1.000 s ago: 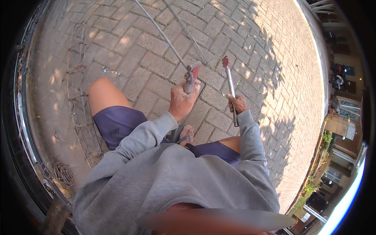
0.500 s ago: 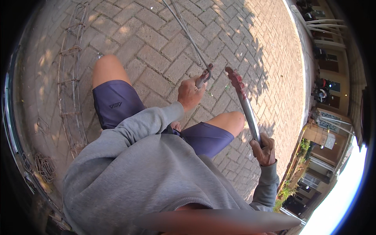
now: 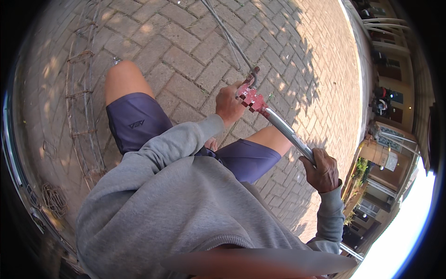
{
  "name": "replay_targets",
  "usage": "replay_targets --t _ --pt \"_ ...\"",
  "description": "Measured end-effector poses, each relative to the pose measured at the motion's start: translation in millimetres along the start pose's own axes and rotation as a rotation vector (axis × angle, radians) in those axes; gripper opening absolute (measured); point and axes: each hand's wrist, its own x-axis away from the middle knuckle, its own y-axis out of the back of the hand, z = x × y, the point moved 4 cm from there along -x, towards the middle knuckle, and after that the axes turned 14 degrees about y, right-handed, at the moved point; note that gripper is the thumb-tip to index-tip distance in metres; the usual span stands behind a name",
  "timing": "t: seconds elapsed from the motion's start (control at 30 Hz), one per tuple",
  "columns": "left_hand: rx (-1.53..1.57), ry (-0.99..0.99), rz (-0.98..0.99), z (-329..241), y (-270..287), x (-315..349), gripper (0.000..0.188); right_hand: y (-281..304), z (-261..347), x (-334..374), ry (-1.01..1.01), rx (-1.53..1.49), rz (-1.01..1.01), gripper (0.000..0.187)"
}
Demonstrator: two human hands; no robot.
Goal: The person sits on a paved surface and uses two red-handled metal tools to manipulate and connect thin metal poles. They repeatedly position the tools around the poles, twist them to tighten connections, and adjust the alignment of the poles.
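My right hand (image 3: pixel 322 170) is wrapped around the silver tube of a rebar bending bar (image 3: pixel 289 134). The bar's red, notched head (image 3: pixel 251 98) lies up against the fingers of my left hand (image 3: pixel 229 105). That left hand is closed at the hooked end of a thin steel rod (image 3: pixel 225 31), which runs away toward the top of the view. A rust-coloured metal piece with a peg (image 3: pixel 255 70) shows beside the hook. The red head covers part of the left fingers and the rod end.
Bent knees (image 3: pixel 127 83) flank the hands over brick paving (image 3: pixel 186 56). A long wire-tied rebar frame (image 3: pixel 69 97) lies along the left, with a bundle of bent rods (image 3: pixel 55 200) nearer. Parked motorbikes (image 3: pixel 382 102) and buildings stand at the far right.
The bending bar has swung left, bringing its red head from apart to against my left hand and the rod's hook. My right hand has shifted slightly right, and my left hand slightly right.
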Motion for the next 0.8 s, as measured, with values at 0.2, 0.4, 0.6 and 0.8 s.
replay_targets --t 0.2,0.4,0.6,0.8 --pt "0.035 0.107 0.036 -4 0 -2 0.037 -9 0 8 -0.051 0.002 -0.009 0.033" --pt "0.017 0.066 0.063 13 -12 -4 0.036 -68 31 21 -0.221 -0.076 -0.076 0.033" --pt "-0.064 -0.102 0.021 28 -20 -6 0.036 -117 62 29 -0.346 -0.140 -0.280 0.032" --pt "0.118 0.011 0.148 22 -16 1 0.023 -110 65 31 -0.388 -0.234 -0.321 0.030"
